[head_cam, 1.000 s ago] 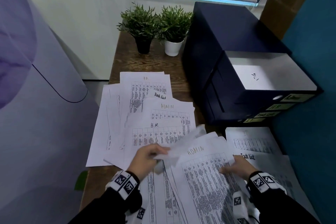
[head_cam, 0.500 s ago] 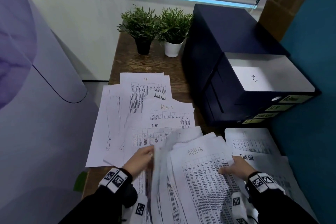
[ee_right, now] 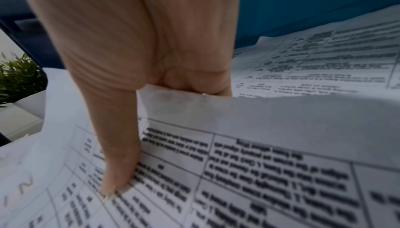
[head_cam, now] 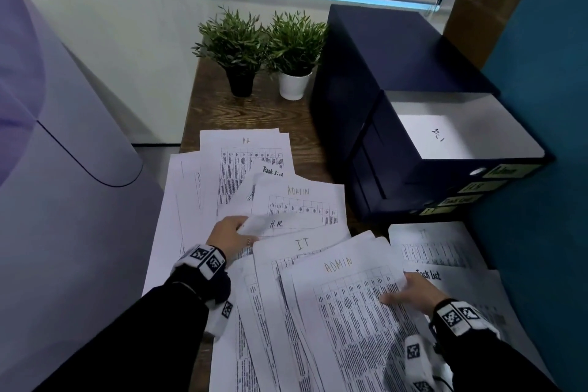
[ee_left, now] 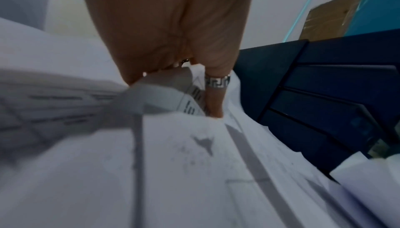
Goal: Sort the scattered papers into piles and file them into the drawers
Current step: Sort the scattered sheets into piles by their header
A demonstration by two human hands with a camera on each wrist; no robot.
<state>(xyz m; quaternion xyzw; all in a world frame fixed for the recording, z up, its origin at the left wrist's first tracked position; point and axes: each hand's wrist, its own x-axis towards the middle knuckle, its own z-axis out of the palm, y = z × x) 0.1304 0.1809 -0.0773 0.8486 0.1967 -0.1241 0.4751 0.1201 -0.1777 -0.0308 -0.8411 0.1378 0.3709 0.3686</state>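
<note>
Here, ADMIN sheet (head_cam: pixel 356 305) pinched in right hand (head_cam: pixel 410 291) grip.

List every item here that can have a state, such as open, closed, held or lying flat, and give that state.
Top drawer: pulled open, a sheet lying inside.
Lower drawers: closed.
Left hand: gripping a lifted, curled sheet.
Right hand: pinching the edge of the ADMIN sheet, thumb on top.
IT sheet: flat, partly covered.
Two potted plants: upright.
</note>
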